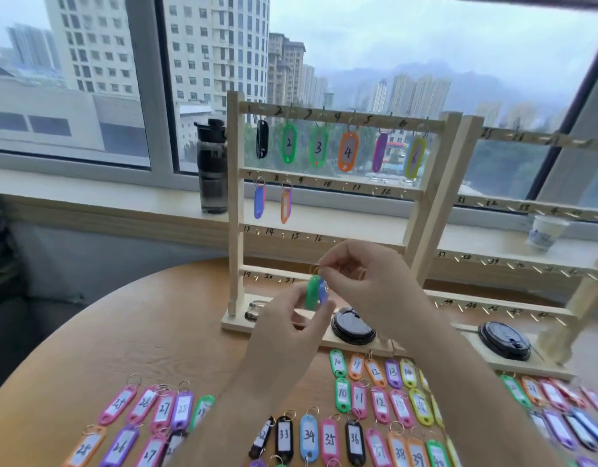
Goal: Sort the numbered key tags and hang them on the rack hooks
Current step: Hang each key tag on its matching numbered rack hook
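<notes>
Fingers, left: we see the left hand (284,325) curled, its fingers (319,315) and thumb nipping the lower end of a green tag (311,293) with a blue tag (322,291) pressed against it.
Fingers, right: the right hand (368,281) has thumb and forefinger closed to a tight pinch on the ring (315,269) at the top of that pair, and the other fingers are loosely folded.
Where the pair is: up in the air between both hands, in front of the rack (235,197) and level with its lower bars.
Number: we cannot read it, as the faces are turned away.
Step in hand: we reckon this is readying a sorted pair for hanging, with the ring being fiddled square.
Rack so far: top bar (341,116) filled one to six, and the second bar (324,184) carries two under 7 and 8.
Worktop (139,332): rows of loose tags (375,385) lie flat, the nearest starting at 10.
Next move: likely the free hook past 8. That calls for a lift to the second bar, with the ring held open-side to the hook and the left hand letting go once it catches.
</notes>
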